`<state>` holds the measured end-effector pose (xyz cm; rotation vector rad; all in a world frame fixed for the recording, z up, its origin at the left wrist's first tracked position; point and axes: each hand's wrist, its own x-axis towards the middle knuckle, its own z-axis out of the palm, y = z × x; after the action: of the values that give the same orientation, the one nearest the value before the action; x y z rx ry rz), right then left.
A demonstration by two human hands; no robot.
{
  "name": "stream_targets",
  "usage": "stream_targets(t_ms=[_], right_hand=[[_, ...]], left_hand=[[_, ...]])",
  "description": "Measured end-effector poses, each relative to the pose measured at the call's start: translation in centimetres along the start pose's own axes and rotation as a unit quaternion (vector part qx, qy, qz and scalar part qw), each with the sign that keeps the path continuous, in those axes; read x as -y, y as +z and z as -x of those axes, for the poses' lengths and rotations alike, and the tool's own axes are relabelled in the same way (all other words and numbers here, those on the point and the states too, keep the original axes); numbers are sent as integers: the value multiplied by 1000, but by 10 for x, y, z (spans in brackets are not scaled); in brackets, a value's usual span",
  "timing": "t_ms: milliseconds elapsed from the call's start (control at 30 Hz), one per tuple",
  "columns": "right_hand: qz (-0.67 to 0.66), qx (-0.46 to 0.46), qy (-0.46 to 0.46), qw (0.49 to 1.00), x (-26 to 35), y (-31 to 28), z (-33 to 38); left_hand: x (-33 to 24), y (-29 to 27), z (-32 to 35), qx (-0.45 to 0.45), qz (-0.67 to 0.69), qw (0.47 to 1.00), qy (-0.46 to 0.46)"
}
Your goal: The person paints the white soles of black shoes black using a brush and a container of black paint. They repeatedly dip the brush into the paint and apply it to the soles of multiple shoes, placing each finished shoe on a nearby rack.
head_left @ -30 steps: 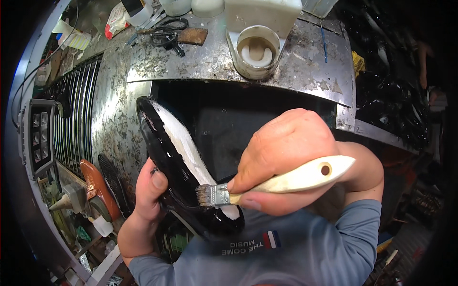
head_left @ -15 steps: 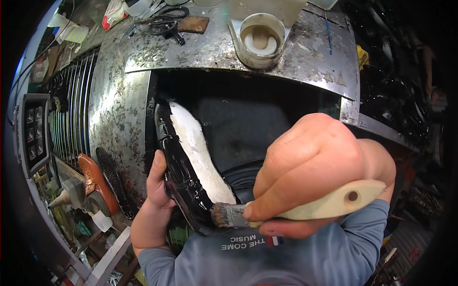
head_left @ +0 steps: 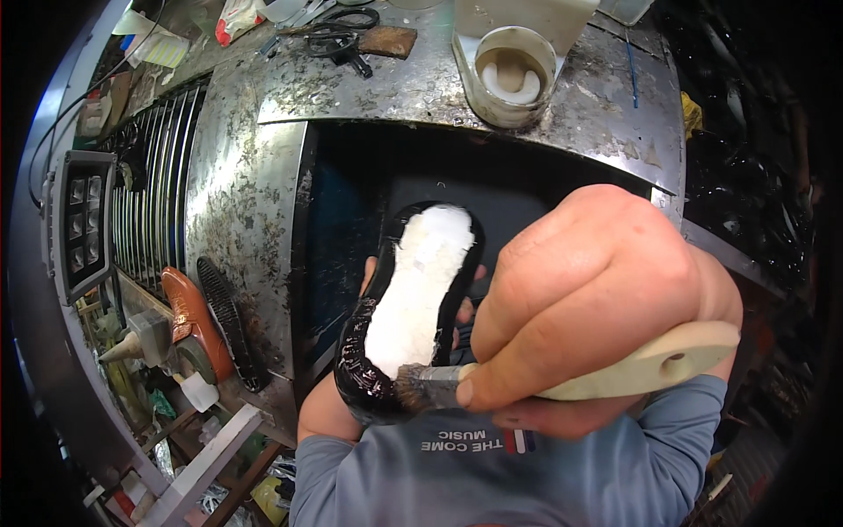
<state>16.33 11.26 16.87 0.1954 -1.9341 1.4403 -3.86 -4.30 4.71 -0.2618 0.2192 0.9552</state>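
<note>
A black shoe (head_left: 418,294) lies sole up in front of my chest, its pale white middle ringed by a glossy black rim. My left hand (head_left: 368,274) grips it from underneath; a bit of the hand shows at the left side and fingertips at the right, the rest hidden by the shoe. In my right hand (head_left: 590,294) is a flat paintbrush (head_left: 654,362) with a light wooden handle and a metal ferrule. Its dark, stubby bristles touch the shoe's near end, where the black rim meets the white.
Beyond the shoe, a stained metal bench (head_left: 378,97) carries a whitish tub (head_left: 512,83) with pale liquid, scissors (head_left: 344,33) and a brown block (head_left: 389,41). To the left are a brown shoe (head_left: 195,321), a black sole (head_left: 230,325) and a lamp panel (head_left: 83,224).
The shoe has turned in my left hand from tilted on its side to sole facing up, and shifted right. The brush stays at its near end. The whole view has shifted slightly.
</note>
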Motion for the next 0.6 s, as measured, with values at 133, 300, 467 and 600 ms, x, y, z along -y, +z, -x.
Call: stream_targets(t_ms=[133, 300, 467, 600], right_hand=[[-28, 28, 1, 999, -9, -1, -5], [-86, 42, 27, 995, -24, 4, -11], [-114, 95, 94, 984, -18, -4, -18], [-185, 144, 206, 950, -20, -17, -21]], left_hand=[[7, 8, -7, -6, -18, 999, -29], [13, 20, -8, -30, -48, 997, -53], [19, 19, -8, -52, -68, 994, -71], [18, 22, -13, -77, -92, 988, -92]])
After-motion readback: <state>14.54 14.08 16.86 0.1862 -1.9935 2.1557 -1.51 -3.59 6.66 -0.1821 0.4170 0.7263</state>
